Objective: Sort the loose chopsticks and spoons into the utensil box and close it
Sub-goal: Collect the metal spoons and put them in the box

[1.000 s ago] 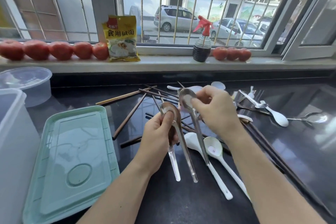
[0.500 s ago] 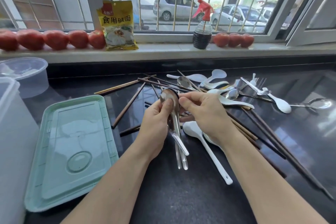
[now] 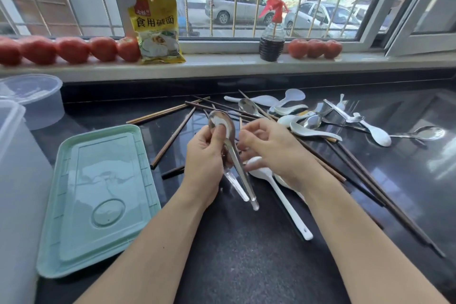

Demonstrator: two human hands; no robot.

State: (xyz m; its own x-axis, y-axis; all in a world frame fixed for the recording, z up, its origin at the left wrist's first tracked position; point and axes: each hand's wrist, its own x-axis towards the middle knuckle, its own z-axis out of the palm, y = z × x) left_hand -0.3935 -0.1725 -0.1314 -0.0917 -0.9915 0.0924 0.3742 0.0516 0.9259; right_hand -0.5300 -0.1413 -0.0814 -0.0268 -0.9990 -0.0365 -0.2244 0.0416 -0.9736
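Shiny metal spoons [image 3: 223, 128], glossy white spoons [image 3: 377, 132], wooden chopsticks [image 3: 172, 139], polished dark counter [image 3: 246, 254].

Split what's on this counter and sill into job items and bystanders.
Job: metal spoons in left hand, white spoons, chopsticks, green lid, utensil box.
Bystanders: tomatoes, yellow packet, spray bottle, clear tub.

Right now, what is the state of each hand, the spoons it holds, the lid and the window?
left hand: grips stacked metal spoons
right hand: fingers curled, beside the spoons, contact unclear
green lid: off, flat on counter
clear box: open
spray bottle: upright
window: partly open
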